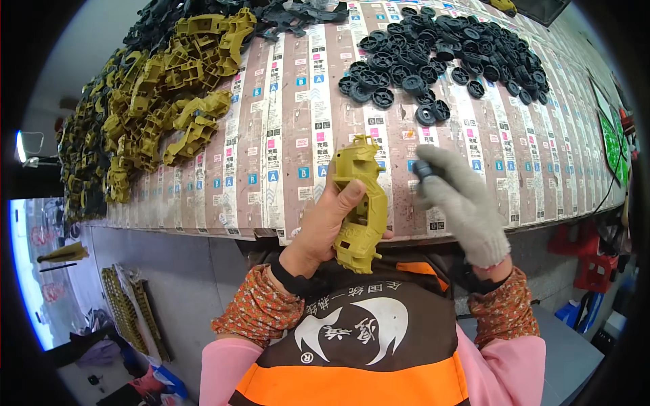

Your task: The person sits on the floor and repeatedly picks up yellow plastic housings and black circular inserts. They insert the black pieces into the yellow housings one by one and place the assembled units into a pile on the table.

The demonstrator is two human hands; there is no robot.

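My bare left hand [323, 223] grips an olive-yellow plastic toy car body [363, 216], held upright on end over the table's near edge. Its thumb lies across the body's middle, and small axle stubs stick out at the body's side. Just to the right, my right hand [460, 203], in a pale grey knitted glove, pinches a small black toy wheel [423, 168] between thumb and fingers. A gap separates this wheel from the car body. The gloved hand is slightly blurred.
Loose black wheels [433, 57] lie in a wide pile at the table's far right. Olive-yellow car bodies [156, 88] are heaped at the left, with dark plastic parts [291, 17] behind. Printed sheeting covers the table [284, 155]. Red crates [596, 271] stand low at the right.
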